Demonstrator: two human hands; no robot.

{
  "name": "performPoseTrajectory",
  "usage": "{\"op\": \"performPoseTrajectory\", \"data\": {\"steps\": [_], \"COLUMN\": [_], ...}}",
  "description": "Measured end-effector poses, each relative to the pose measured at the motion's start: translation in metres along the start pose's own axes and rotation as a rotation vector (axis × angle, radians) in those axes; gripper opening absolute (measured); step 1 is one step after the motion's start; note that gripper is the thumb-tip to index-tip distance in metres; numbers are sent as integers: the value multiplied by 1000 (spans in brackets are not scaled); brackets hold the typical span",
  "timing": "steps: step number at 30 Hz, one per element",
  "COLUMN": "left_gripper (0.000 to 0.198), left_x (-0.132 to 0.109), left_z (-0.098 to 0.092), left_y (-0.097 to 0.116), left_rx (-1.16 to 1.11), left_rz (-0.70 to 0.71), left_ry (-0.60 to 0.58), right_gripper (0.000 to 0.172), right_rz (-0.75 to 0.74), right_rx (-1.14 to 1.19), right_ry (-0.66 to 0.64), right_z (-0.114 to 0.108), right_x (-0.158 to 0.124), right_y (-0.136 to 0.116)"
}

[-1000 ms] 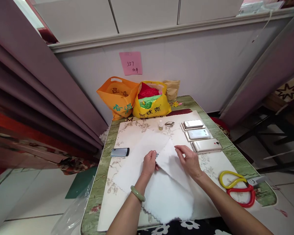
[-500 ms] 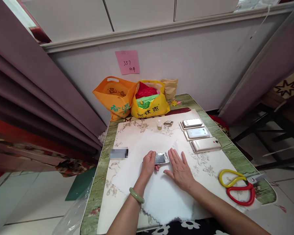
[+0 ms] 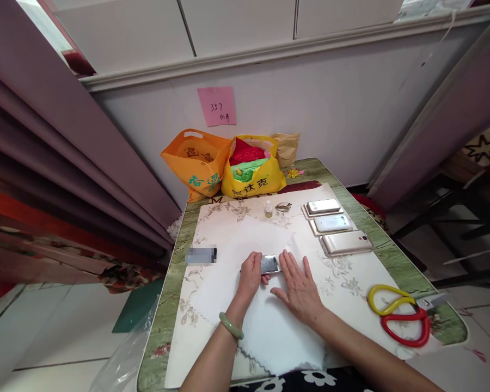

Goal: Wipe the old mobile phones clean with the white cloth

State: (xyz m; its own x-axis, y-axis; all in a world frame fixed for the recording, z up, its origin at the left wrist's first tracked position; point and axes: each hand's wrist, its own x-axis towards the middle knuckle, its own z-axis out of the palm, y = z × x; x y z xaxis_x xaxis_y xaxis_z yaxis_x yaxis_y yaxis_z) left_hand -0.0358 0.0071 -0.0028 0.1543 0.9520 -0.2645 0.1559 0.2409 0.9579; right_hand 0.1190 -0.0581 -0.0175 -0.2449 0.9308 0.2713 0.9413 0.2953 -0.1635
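Observation:
In the middle of the head view, my left hand (image 3: 251, 275) is closed around the left end of a small silver phone (image 3: 269, 264) with a dark screen facing up. My right hand (image 3: 300, 286) lies flat with its fingers stretched out, the fingertips touching the phone's right end. Part of the phone is hidden under both hands. Beneath them a white cloth (image 3: 281, 337) with a wavy edge is spread over the floral sheet. A green bangle (image 3: 231, 325) sits on my left wrist.
Several phones lie stacked at the right, one pale phone (image 3: 347, 242) nearest. Large scissors (image 3: 404, 316) rest at the right edge. A small bottle (image 3: 268, 209) and glasses (image 3: 283, 207) are farther back. An orange bag (image 3: 196, 158) and a yellow bag (image 3: 253, 182) stand at the back.
My right hand has slid slightly left over the phone relative to its end, covering more of it. The whole view has shifted a little. My left hand keeps its hold.

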Motion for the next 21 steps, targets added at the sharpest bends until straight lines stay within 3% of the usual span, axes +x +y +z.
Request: {"op": "performPoseTrajectory", "data": {"steps": [4, 6, 9, 13, 18, 21], "left_gripper": [35, 35, 40, 58, 55, 51], "left_x": [3, 1, -6, -15, -19, -19], "left_z": [0, -3, -10, -16, -12, -12], "left_y": [-1, 1, 4, 6, 2, -3], "left_rx": [36, -7, -142, -188, -44, 50], "left_rz": [96, 88, 18, 112, 174, 181], "left_ry": [102, 93, -58, -218, -139, -97], "right_gripper": [83, 80, 76, 71, 74, 76], "right_rz": [-210, -228, -160, -34, 173, 48], "right_rx": [70, 87, 81, 76, 60, 125], "right_ry": [-71, -86, -77, -79, -74, -71], "right_z": [-7, -9, -8, -1, 2, -3], "right_x": [1, 9, 19, 19, 16, 16], "right_y": [-18, -19, -7, 18, 14, -6]}}
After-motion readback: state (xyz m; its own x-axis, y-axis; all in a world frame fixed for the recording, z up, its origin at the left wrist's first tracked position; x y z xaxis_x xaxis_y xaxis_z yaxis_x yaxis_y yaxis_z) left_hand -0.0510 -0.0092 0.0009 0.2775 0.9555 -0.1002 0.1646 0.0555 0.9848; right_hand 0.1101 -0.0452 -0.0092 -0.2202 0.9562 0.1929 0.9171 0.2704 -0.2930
